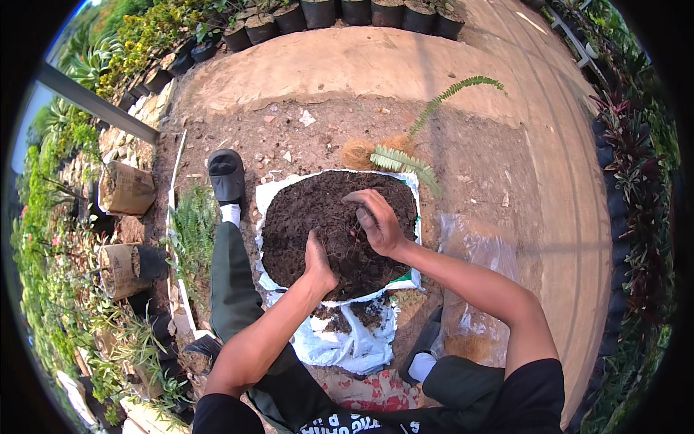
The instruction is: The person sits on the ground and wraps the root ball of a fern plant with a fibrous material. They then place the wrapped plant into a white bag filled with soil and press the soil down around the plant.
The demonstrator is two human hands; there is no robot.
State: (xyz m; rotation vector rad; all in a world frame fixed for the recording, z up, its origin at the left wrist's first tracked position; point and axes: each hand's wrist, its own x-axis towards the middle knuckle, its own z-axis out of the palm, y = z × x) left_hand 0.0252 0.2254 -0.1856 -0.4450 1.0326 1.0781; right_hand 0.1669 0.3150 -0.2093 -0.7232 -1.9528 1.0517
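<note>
Dark, crumbly soil lies heaped on a white plastic sack in front of me. Over its near middle is my left hand, held edge-on with the palm turned inward; its fingers show only in part. My right hand curves above the right half of the soil, thumb apart from the bent fingers, nothing gripped. Thin root-like strands show in the soil between the two hands. Soil clings to my fingers. The sack's crumpled near end carries some spilled soil.
Just beyond the sack lie fern fronds and brown fibre clumps. A clear plastic bag with brown fibre rests at the right. My legs flank the sack, a dark shoe at left. Potted plants line the far edge.
</note>
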